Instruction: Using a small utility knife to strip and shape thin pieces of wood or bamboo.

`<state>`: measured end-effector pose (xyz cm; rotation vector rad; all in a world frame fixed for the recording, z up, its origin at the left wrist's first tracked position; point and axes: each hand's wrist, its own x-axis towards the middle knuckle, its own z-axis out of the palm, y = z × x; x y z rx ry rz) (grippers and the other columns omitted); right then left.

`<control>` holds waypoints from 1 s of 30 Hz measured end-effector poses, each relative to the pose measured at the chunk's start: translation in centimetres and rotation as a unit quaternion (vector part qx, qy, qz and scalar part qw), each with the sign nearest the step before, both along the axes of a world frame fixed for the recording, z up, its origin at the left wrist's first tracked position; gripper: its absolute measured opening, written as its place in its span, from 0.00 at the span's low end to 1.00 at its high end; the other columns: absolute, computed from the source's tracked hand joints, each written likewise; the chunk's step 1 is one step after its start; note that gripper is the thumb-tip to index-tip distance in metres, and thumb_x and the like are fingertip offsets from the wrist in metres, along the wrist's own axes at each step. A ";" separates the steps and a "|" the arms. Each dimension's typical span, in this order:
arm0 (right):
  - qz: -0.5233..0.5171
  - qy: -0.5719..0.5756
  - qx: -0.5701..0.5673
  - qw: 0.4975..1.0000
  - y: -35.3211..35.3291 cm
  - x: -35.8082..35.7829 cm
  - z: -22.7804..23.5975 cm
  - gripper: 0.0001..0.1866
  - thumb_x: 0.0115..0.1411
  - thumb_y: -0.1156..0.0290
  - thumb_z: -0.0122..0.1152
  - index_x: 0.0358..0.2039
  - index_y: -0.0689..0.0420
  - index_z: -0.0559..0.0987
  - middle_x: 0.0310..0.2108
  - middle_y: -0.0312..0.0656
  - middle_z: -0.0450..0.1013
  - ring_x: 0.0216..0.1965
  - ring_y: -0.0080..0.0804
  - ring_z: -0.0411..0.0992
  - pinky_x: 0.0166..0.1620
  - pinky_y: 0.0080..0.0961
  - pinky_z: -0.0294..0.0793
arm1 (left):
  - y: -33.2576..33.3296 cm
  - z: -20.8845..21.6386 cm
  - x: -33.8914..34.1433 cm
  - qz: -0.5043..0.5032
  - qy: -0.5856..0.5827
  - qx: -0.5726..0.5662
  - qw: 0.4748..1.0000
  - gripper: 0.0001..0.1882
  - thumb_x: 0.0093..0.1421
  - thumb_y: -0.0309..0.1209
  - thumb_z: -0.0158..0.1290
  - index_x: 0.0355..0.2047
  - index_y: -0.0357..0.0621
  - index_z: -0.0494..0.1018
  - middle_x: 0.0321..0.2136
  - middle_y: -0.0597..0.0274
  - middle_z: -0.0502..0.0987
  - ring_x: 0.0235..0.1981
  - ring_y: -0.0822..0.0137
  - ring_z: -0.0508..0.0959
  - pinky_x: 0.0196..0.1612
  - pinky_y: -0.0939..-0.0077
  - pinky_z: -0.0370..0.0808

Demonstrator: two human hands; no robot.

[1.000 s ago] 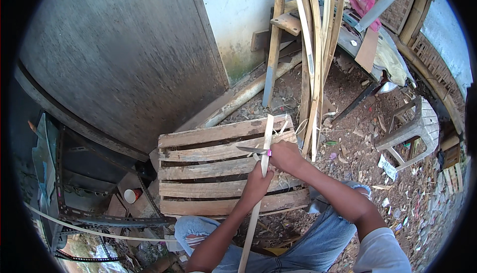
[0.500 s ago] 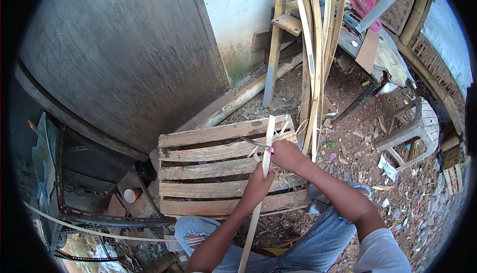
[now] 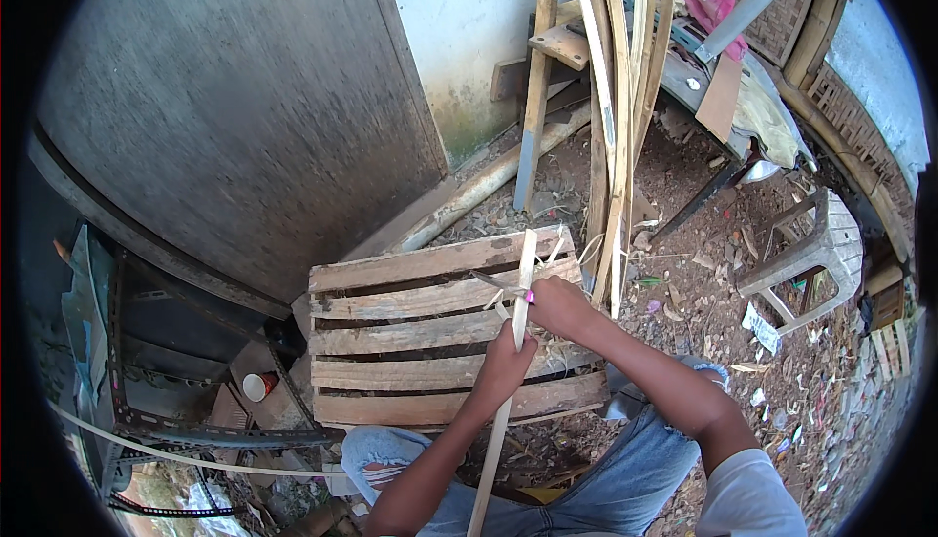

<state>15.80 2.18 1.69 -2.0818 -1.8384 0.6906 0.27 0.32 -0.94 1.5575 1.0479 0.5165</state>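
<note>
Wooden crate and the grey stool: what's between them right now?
In the head view, lower ends of tall pale strips show beside the crate; then littered ground runs to the stool. The right forearm crosses over the near side.

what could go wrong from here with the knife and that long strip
The knife could slip and nick the left hand, which is bare and grips the wooden strip just below the blade.

The strip might twist or flex under the blade, since its upper end sticks out past the left hand.

Its long lower part runs down by the jeans, so it could perhaps snag there if it shifts.
</note>
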 end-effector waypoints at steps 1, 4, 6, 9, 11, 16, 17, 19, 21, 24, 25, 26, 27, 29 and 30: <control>-0.002 0.000 -0.001 1.000 0.0 0.0 0.0 0.17 0.48 0.63 0.58 0.22 0.68 0.76 0.22 0.59 0.72 0.29 0.54 0.74 0.35 0.41 0.73 | 0.0 0.1 0.0 0.002 -0.007 -0.003 1.000 0.09 0.58 0.32 0.48 0.34 0.41 0.63 0.17 0.67 0.65 0.15 0.77 0.66 0.16 0.79 0.64; 0.002 0.006 0.002 1.000 0.0 -0.1 0.0 0.17 0.48 0.63 0.58 0.22 0.68 0.77 0.22 0.59 0.72 0.29 0.54 0.74 0.35 0.42 0.73 | -0.1 0.1 -0.1 0.006 -0.010 -0.004 1.000 0.09 0.58 0.32 0.48 0.34 0.41 0.63 0.17 0.67 0.65 0.15 0.77 0.66 0.16 0.79 0.64; 0.001 0.008 0.003 1.000 0.0 -0.1 -0.2 0.17 0.48 0.63 0.58 0.22 0.68 0.77 0.22 0.59 0.72 0.28 0.54 0.74 0.35 0.41 0.73 | -0.1 0.3 -0.1 0.008 -0.007 -0.002 1.000 0.09 0.58 0.32 0.48 0.34 0.41 0.63 0.18 0.67 0.65 0.15 0.77 0.66 0.16 0.79 0.64; -0.003 0.012 -0.003 1.000 0.0 -0.2 -0.2 0.16 0.48 0.63 0.58 0.22 0.68 0.77 0.22 0.59 0.72 0.28 0.54 0.74 0.35 0.41 0.73 | 0.0 0.7 0.0 0.006 0.014 -0.024 1.000 0.11 0.57 0.30 0.48 0.35 0.35 0.64 0.23 0.50 0.72 0.25 0.59 0.75 0.31 0.67 0.69; -0.007 0.014 -0.009 1.000 0.0 -0.1 -0.1 0.16 0.48 0.63 0.58 0.22 0.68 0.77 0.22 0.59 0.72 0.28 0.54 0.74 0.35 0.41 0.73 | 0.0 0.8 0.1 0.006 0.022 -0.036 0.999 0.11 0.57 0.31 0.48 0.35 0.35 0.64 0.23 0.50 0.72 0.24 0.60 0.74 0.31 0.67 0.69; -0.004 0.013 -0.008 1.000 0.0 -0.1 -0.2 0.16 0.48 0.63 0.58 0.23 0.68 0.77 0.22 0.59 0.73 0.28 0.54 0.74 0.35 0.41 0.73 | 0.1 0.4 0.0 0.001 0.012 -0.022 1.000 0.11 0.57 0.31 0.47 0.35 0.35 0.64 0.21 0.50 0.71 0.23 0.61 0.73 0.29 0.67 0.69; -0.004 0.013 -0.008 1.000 0.0 0.0 -0.2 0.16 0.48 0.63 0.58 0.23 0.68 0.77 0.22 0.59 0.73 0.28 0.54 0.74 0.35 0.41 0.73 | 0.1 0.5 0.0 0.002 0.009 -0.024 1.000 0.11 0.57 0.31 0.48 0.34 0.35 0.64 0.21 0.51 0.71 0.22 0.61 0.73 0.29 0.67 0.68; 0.002 0.003 -0.013 1.000 0.1 0.0 -0.1 0.16 0.48 0.63 0.58 0.23 0.68 0.77 0.22 0.59 0.73 0.29 0.54 0.74 0.36 0.41 0.73 | 0.1 0.8 0.0 0.001 0.007 -0.035 0.999 0.10 0.57 0.32 0.48 0.34 0.38 0.63 0.19 0.59 0.67 0.18 0.69 0.69 0.22 0.73 0.67; 0.002 0.005 -0.015 1.000 0.1 0.0 0.0 0.16 0.48 0.63 0.58 0.23 0.68 0.77 0.22 0.59 0.73 0.29 0.54 0.74 0.36 0.41 0.73 | 0.1 0.7 0.0 0.000 0.005 -0.045 0.999 0.09 0.58 0.33 0.48 0.33 0.41 0.62 0.17 0.67 0.64 0.14 0.77 0.65 0.15 0.79 0.65; -0.001 0.008 -0.015 1.000 0.1 -0.1 0.2 0.16 0.48 0.63 0.59 0.23 0.68 0.77 0.22 0.59 0.73 0.30 0.54 0.74 0.36 0.41 0.73 | 0.1 0.0 -0.1 0.004 -0.001 -0.021 1.000 0.09 0.58 0.33 0.48 0.33 0.42 0.62 0.16 0.68 0.64 0.14 0.77 0.65 0.15 0.79 0.65; -0.004 0.009 -0.013 1.000 0.1 -0.2 0.2 0.16 0.48 0.63 0.59 0.23 0.68 0.77 0.22 0.60 0.73 0.30 0.55 0.74 0.36 0.41 0.73 | 0.1 -0.2 -0.1 0.005 -0.007 -0.002 1.000 0.09 0.58 0.33 0.49 0.33 0.42 0.62 0.16 0.69 0.63 0.13 0.77 0.64 0.14 0.79 0.64; -0.003 0.009 -0.012 1.000 0.1 -0.2 0.3 0.16 0.48 0.63 0.59 0.23 0.68 0.77 0.22 0.60 0.73 0.30 0.55 0.74 0.36 0.41 0.73 | 0.1 -0.4 -0.1 0.005 -0.012 0.018 1.000 0.09 0.58 0.33 0.49 0.33 0.42 0.62 0.16 0.69 0.63 0.13 0.77 0.64 0.14 0.79 0.64; 0.001 0.010 -0.019 1.000 0.1 -0.1 0.3 0.16 0.48 0.64 0.58 0.23 0.68 0.77 0.22 0.60 0.72 0.30 0.55 0.74 0.36 0.42 0.73 | 0.1 -0.4 -0.1 0.005 -0.012 0.018 1.000 0.09 0.58 0.33 0.49 0.33 0.42 0.62 0.16 0.69 0.63 0.13 0.77 0.64 0.14 0.79 0.64; 0.005 0.010 -0.025 1.000 0.2 0.0 0.5 0.16 0.48 0.64 0.58 0.23 0.68 0.77 0.22 0.59 0.72 0.30 0.55 0.74 0.36 0.42 0.73 | 0.0 -0.3 -0.1 0.003 -0.013 -0.001 1.000 0.08 0.58 0.32 0.48 0.33 0.43 0.62 0.15 0.70 0.63 0.13 0.78 0.63 0.14 0.80 0.63; 0.009 0.012 -0.036 0.999 0.1 0.2 0.7 0.15 0.48 0.65 0.57 0.22 0.68 0.77 0.22 0.60 0.72 0.30 0.55 0.74 0.36 0.42 0.73 | 0.0 0.2 0.0 0.002 -0.013 -0.002 1.000 0.08 0.58 0.32 0.48 0.33 0.43 0.62 0.15 0.70 0.63 0.13 0.78 0.63 0.14 0.80 0.63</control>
